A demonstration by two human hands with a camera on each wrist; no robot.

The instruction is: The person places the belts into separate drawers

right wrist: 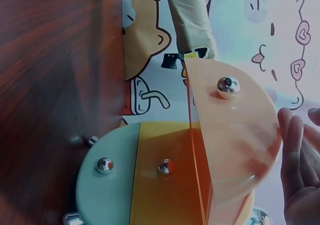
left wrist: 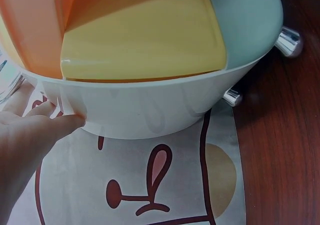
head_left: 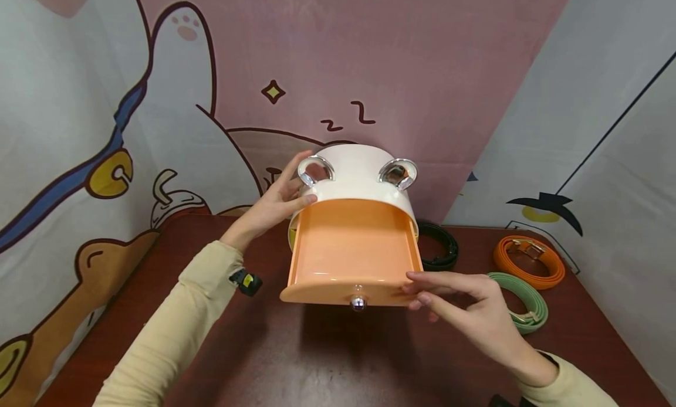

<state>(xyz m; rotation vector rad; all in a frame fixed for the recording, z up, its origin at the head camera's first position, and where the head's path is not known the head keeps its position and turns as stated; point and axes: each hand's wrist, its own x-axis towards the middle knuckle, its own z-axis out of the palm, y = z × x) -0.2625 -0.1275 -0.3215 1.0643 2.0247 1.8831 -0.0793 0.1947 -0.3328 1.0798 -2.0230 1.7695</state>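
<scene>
Your left hand (head_left: 274, 204) spread on side of cabinet (head_left: 355, 172); right hand (head_left: 470, 313), fingers loose, at edge of orange drawer (head_left: 352, 251). It juts out above 2 closed: yellow drawer (right wrist: 165, 197), green drawer (right wrist: 102, 195). Pull hard or brace lightly: drawer could drop, cabinet tip.

Probably letters: one smaller dark Z (head_left: 331, 125) and one larger dark Z (head_left: 361, 112), both on the pink backdrop (head_left: 422, 61)
</scene>
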